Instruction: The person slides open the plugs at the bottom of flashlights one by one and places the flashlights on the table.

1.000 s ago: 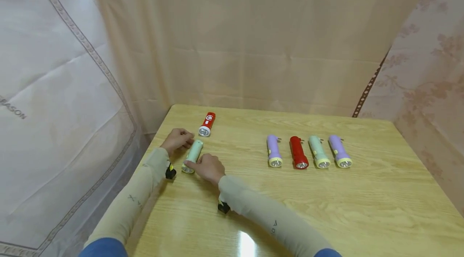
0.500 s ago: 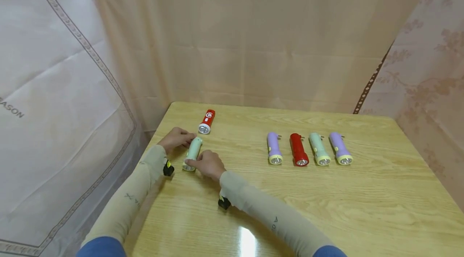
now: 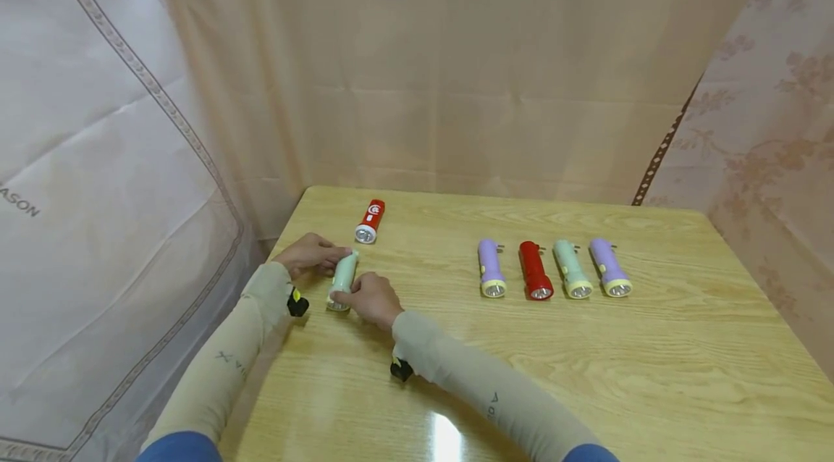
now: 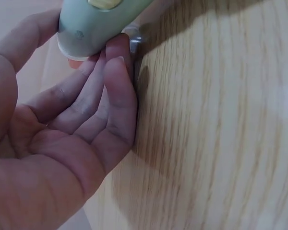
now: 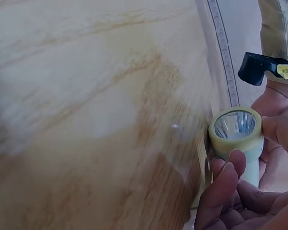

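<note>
A mint-green flashlight with a pale yellow head lies near the table's left edge, lens toward me. My left hand pinches its tail end; in the left wrist view, the thumb and fingers of that hand are on either side of the green tail. At the other end, my right hand grips the head between thumb and fingers. The right wrist view shows the silver reflector inside the yellow rim, with the right fingers beside it. Just behind lies a red flashlight with a white head.
Toward the right lies a row of flashlights: purple, red, green and another purple, lenses toward me. They rest on a wooden table. Cloth sheets hang behind and at the sides.
My left hand has moved from beside the green flashlight onto its tail end. The flashlight has turned slightly, its tail shifting left. My right hand has kept its grip on the head.
</note>
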The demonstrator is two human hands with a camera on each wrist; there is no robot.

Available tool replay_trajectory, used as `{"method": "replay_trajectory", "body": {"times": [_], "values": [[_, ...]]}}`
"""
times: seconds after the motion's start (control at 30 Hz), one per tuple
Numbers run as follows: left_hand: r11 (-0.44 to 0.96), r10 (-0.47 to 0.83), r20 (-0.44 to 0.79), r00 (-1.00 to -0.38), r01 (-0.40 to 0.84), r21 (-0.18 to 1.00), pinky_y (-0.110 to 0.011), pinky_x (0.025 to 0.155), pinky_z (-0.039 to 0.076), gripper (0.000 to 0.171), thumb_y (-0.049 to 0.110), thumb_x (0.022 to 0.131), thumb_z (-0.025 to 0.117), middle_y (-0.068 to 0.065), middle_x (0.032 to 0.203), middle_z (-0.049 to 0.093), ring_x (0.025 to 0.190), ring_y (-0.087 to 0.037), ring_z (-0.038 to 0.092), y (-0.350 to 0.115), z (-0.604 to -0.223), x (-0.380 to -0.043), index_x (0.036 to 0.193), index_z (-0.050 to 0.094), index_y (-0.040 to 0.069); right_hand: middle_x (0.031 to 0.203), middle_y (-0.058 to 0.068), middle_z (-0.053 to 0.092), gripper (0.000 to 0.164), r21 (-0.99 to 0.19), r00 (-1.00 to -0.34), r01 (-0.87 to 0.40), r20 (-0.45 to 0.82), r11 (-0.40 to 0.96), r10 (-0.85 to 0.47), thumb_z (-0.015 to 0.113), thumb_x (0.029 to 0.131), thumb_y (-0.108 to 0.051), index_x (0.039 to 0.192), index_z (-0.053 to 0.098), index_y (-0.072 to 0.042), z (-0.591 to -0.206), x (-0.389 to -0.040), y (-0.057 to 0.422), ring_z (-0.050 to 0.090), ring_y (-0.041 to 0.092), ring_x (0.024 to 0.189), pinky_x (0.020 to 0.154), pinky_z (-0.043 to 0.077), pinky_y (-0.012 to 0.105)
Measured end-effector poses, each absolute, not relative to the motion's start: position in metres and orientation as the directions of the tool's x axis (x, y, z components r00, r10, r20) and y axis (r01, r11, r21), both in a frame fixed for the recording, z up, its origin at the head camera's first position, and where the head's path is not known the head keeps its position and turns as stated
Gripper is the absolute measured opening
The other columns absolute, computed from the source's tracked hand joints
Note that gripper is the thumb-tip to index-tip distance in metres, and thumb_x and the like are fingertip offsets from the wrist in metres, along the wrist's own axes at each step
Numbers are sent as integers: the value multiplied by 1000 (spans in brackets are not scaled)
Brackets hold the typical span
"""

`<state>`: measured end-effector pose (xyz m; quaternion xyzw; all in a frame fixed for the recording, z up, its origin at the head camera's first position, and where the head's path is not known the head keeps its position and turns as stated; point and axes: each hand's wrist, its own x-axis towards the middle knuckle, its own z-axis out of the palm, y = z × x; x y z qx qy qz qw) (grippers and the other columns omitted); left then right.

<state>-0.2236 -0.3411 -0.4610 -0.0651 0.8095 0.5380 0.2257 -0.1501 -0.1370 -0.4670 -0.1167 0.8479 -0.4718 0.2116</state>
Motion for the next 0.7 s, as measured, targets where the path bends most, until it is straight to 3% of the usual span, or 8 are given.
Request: {"method": "replay_trajectory", "body": {"times": [0.13,0.33,0.7], "values": [[414,103,-443,-891,-366,833,-33,82,60,49,30,98,74,-13,102,76,88,-17,73,-342,-461,-222,122,66,-11,53,-6,45,45,-846,-884,-14,-239,533,-402,78,92,-43,64,57,-15,-468,-150,-136,40,9,46,41,33,24],[402,72,-416,-907,-355,844,-34,85,60,52,32,97,74,-15,104,76,91,-19,73,-341,-463,-220,123,65,-13,53,-5,48,43,-857,-881,3,-246,515,-404,78,91,-45,72,69,-7,-470,-150,-135,40,10,45,41,32,25],[347,17,-414,-910,-383,856,-33,89,58,62,33,99,71,-15,114,71,94,-16,70,-340,-460,-215,136,55,-13,73,6,69,34,-896,-881,53,-250,441,-401,80,90,-42,84,70,-10,-477,-153,-135,54,13,53,44,41,25]]}}
